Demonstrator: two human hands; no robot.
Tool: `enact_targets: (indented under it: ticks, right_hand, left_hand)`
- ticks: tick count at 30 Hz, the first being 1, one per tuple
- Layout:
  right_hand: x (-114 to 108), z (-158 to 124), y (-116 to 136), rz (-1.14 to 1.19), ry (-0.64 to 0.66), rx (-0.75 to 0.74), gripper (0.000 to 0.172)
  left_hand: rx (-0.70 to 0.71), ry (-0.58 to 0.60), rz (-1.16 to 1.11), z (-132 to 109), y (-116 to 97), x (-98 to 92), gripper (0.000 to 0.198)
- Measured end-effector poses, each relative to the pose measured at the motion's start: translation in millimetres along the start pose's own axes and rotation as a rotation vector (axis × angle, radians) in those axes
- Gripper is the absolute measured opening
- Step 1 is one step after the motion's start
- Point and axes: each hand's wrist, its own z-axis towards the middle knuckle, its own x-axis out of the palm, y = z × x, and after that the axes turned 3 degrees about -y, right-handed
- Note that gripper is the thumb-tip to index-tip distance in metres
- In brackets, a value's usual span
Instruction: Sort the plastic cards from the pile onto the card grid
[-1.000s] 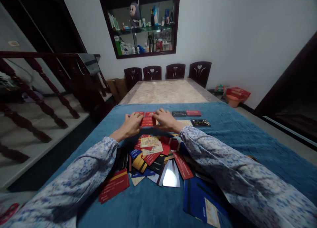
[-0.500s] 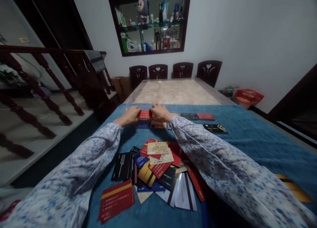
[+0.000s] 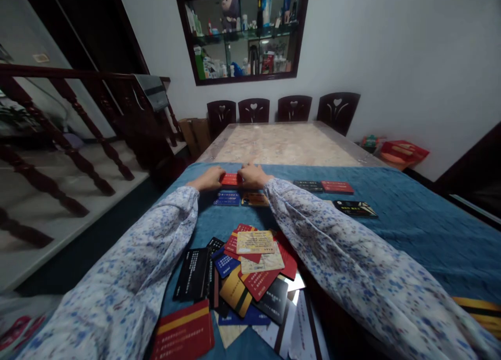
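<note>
At the far side of the blue cloth (image 3: 391,193), a red card (image 3: 231,179) lies between my two hands. My left hand (image 3: 211,179) has its curled fingers on the card's left end, and my right hand (image 3: 253,176) closes on its right end. Whether more cards sit beneath it I cannot tell. Just nearer to me are a blue card (image 3: 227,199) and a gold card (image 3: 254,199). Below my wrists spreads a loose heap of cards in several colours, with a pale yellow card (image 3: 255,242) on top.
Right of my right forearm lie a dark card (image 3: 308,186), another red card (image 3: 337,187) and a black card (image 3: 355,208). Red cards with a yellow stripe (image 3: 183,331) lie at the front left. Chairs (image 3: 294,108) stand behind the table's far end.
The view has shifted a little. Both hands stay at the red card's ends, and the left hand looks lower and flatter. More of the blue card now shows.
</note>
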Motion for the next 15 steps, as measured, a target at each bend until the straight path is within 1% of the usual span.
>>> enact_targets:
  ticks: [3, 7, 15]
  right_hand:
    - [5, 6, -2, 0.019, 0.020, 0.019, 0.045]
    - [11, 13, -6, 0.059, 0.041, 0.038, 0.043]
    - [14, 19, -12, 0.096, 0.078, 0.034, 0.038]
  left_hand:
    - [-0.017, 0.026, -0.026, 7, 4, 5.0, 0.037]
    - [-0.028, 0.078, -0.059, 11, 7, 9.8, 0.032]
    - [-0.011, 0.103, -0.135, 9, 8, 7.8, 0.026]
